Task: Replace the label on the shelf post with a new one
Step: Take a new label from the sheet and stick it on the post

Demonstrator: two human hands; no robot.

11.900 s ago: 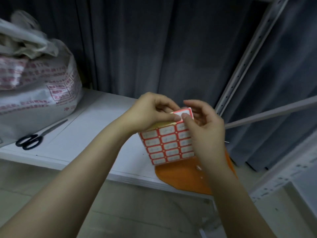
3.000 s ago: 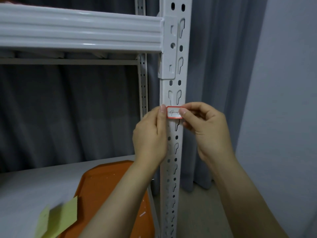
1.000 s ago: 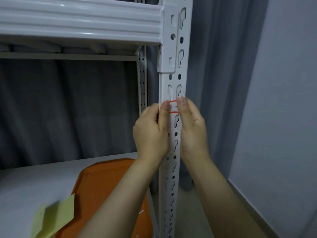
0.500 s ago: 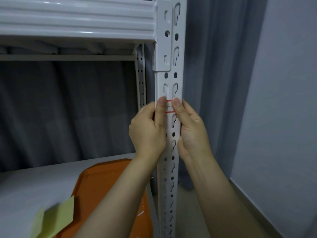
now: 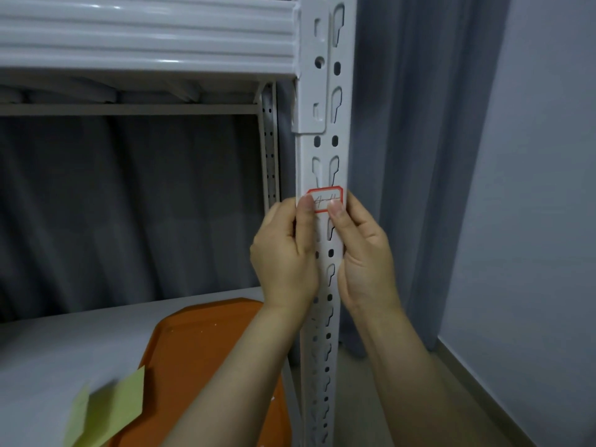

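Label, red border with some pen scrawl across it, flat on the front face of the post, just under a pair of keyhole slots. Left hand on the post's left side, thumb straight up and pressed onto the label's left end, other fingers curled in against the post edge. Right hand same deal on the other side, thumb pressed on the label's lower right corner, rest of the fingers wrapped round the post's right edge and out of sight. So basically both hands pinching the post, label pinned under the thumbs. Forearms coming up from the bottom of the view, one either side of the post. Down at bottom left, a blurry yellow sheet overlapping the edge of an orange tray on the grey shelf; can't tell if actually touching. Higher up, a white ribbed beam hooked into the post through a bracket. Further back, a thinner rear post with small holes, then dark grey curtain behind it all, plus a plain pale wall off to the right with a strip of floor at its foot.
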